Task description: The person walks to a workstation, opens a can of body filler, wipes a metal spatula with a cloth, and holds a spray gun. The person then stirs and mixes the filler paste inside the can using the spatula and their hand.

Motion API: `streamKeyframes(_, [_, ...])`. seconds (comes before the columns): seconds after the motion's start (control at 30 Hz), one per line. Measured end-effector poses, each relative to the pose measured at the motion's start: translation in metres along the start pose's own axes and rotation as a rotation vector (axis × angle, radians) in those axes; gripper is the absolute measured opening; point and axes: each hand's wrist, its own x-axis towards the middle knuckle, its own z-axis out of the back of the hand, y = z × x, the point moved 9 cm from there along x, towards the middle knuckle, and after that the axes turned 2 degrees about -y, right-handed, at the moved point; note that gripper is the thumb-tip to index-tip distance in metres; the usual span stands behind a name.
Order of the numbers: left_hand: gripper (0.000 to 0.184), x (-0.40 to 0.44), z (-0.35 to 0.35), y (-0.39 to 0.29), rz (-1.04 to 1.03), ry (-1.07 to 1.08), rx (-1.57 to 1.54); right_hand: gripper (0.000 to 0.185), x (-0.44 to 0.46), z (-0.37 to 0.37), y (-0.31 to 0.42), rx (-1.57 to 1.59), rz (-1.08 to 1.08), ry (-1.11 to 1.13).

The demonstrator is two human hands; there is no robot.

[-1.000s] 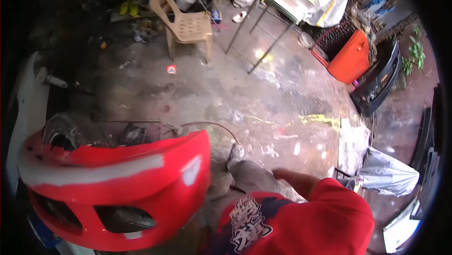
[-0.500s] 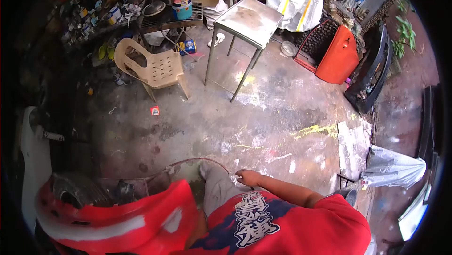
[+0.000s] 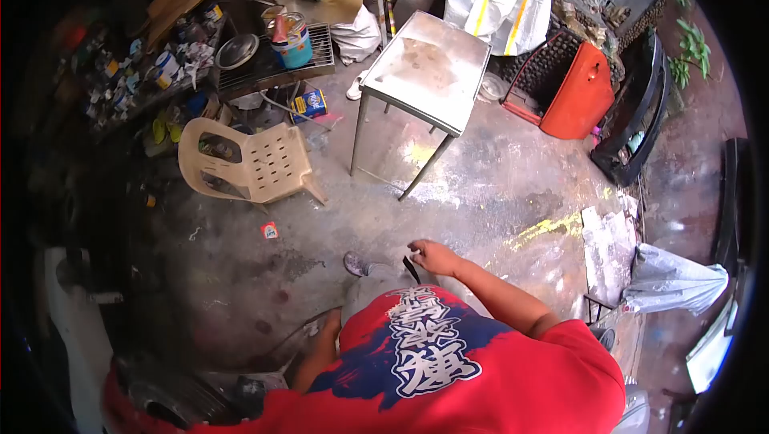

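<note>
My right hand is in front of my body, its fingers curled in. A thin black strip shows just below the fingertips; whether the hand grips it I cannot make out. Down at my left side, my left hand shows only in part, its fingers hidden by my body. Closest to that side are a tyre and the edge of a red painted car panel. Straight ahead stands a metal-legged table with a stained white top.
A beige plastic chair stands ahead left. Behind it, a rack carries a blue paint can beside cluttered cans and rags. To the right are an orange-red car door, a black bumper and a grey-covered object.
My view has shifted, and the chair and table look nearer. My right hand has moved forward, away from the hose on the floor. The red panel has slipped mostly out of view.
</note>
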Motion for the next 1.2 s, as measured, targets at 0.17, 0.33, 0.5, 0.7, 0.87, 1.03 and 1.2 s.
streamKeyframes(0.17, [0.028,0.031,0.130,0.005,0.088,-0.209,-0.827,0.038,0.070,0.035,0.040,0.139,-0.003,-0.122])
streamKeyframes(0.33, [0.025,0.043,0.229,-0.017,0.082,-0.337,-1.456,0.036,0.139,0.044,0.090,0.106,0.134,0.050])
streamKeyframes(0.5, [0.033,0.085,0.327,-0.052,-0.223,-0.416,-1.219,0.038,0.241,0.090,0.135,0.194,0.147,0.072])
streamKeyframes(0.7, [0.053,0.080,0.487,-0.049,-0.151,-0.454,-1.214,0.042,0.421,0.204,0.179,0.489,0.193,-0.165])
streamKeyframes(0.87, [0.065,0.081,0.704,-0.054,-0.269,-0.731,-1.567,0.056,0.605,0.287,0.184,0.647,0.116,-0.221])
streamKeyframes(1.03, [0.065,0.091,0.895,-0.061,-0.437,-0.937,-1.580,0.075,0.739,0.331,0.189,0.776,0.004,-0.233])
streamKeyframes(1.2, [0.072,0.115,0.999,-0.047,-0.382,-1.019,-1.577,0.088,0.785,0.323,0.206,0.936,-0.083,-0.215])
